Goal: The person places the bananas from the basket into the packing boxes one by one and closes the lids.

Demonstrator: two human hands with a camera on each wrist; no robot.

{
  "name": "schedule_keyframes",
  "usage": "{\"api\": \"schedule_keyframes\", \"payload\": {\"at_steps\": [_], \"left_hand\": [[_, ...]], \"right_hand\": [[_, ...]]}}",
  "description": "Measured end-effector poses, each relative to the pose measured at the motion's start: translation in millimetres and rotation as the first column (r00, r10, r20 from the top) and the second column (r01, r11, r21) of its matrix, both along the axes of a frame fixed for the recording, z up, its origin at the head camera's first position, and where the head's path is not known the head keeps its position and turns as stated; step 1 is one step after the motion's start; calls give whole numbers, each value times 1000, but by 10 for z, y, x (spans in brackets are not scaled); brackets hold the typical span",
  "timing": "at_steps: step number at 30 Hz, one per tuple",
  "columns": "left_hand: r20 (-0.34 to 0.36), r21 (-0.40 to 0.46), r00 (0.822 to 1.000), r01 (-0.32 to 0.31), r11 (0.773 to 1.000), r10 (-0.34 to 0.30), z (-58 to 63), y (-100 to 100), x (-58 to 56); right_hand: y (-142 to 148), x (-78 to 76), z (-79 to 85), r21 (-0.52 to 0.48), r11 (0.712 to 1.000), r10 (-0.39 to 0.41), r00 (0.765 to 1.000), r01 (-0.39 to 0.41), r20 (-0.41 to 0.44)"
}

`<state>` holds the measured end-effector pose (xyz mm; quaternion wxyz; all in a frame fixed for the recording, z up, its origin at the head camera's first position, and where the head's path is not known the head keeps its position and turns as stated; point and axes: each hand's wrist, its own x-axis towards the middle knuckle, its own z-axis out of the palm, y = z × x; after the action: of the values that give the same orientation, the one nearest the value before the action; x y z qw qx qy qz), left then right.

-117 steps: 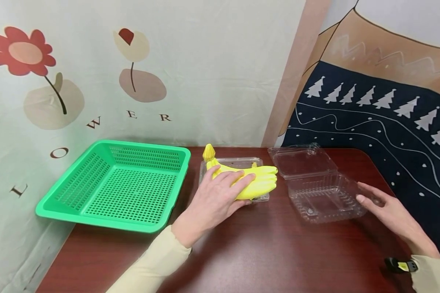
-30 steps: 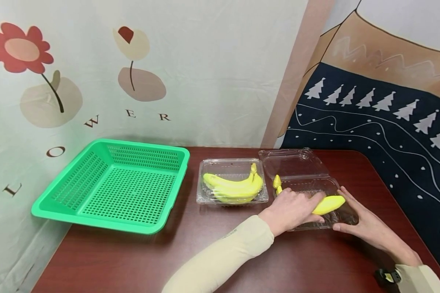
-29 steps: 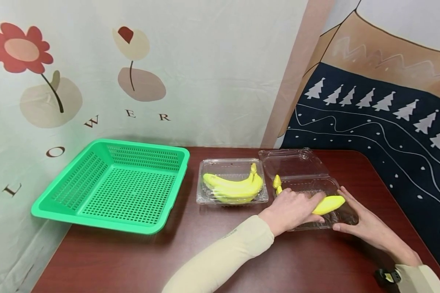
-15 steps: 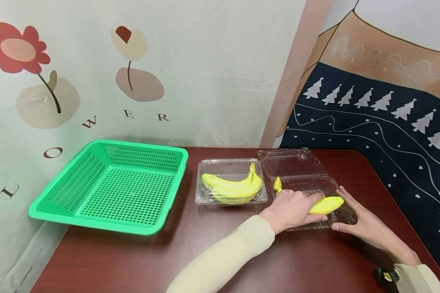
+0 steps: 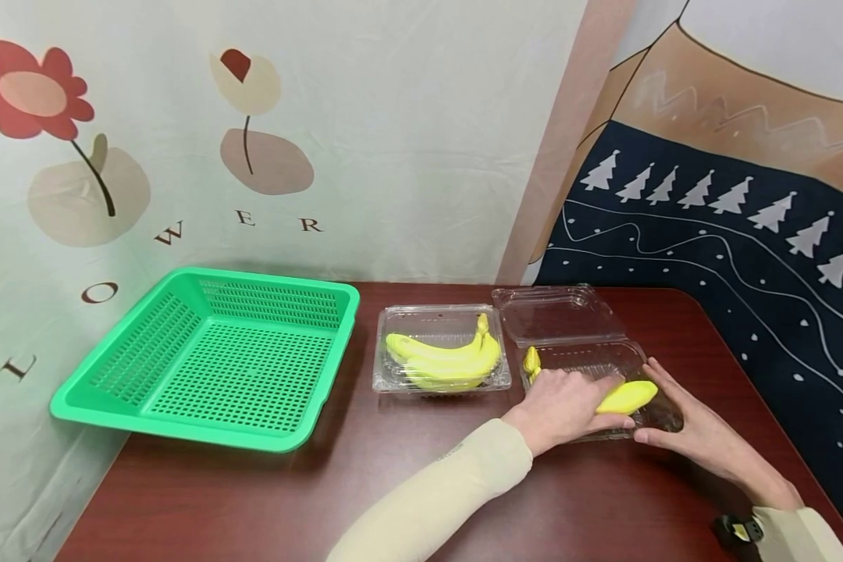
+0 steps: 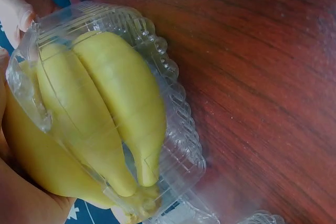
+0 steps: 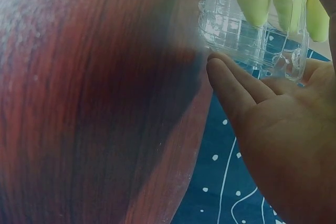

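A yellow banana bunch [image 5: 628, 396] lies tilted in the base of an open clear plastic clamshell box [image 5: 597, 355], its stem end toward the left corner. Over the bunch, my left hand [image 5: 569, 402] grips it from above. The left wrist view shows the bananas [image 6: 115, 93] through the clear ribbed wall [image 6: 184, 150]. At the box's right end, my right hand [image 5: 702, 437] keeps its fingers extended, fingertips at the wall and thumb near the front corner. The right wrist view shows this hand [image 7: 283, 124] with straight fingers against the box.
Left of the open box stands a closed clear clamshell [image 5: 428, 318] holding another banana bunch [image 5: 449, 361]. A green perforated basket [image 5: 302, 437] sits at the far left of the dark red table [image 5: 590, 499]. Patterned cloths [image 5: 407, 156] hang behind.
My left hand has carried the bunch from above the closed clamshell rightward into the open box, then slightly lower. The open box and my right hand have shifted a little left.
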<state>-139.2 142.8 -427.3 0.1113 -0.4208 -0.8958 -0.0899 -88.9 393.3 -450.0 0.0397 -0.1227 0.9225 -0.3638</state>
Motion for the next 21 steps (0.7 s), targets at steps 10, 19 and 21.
{"api": "schedule_keyframes", "payload": {"at_steps": [10,19,21], "left_hand": [[26,17,1000,-10,1000,10,-13,23,15],[22,-10,999,-36,999,37,-17,33,8],[14,-27,999,-43,999,43,-22,23,12]], "right_hand": [[-3,6,-16,6,1000,-6,1000,6,7],[7,-5,-21,-40,998,39,999,-39,-11],[10,-11,-20,-69,996,55,998,-55,-7]]}}
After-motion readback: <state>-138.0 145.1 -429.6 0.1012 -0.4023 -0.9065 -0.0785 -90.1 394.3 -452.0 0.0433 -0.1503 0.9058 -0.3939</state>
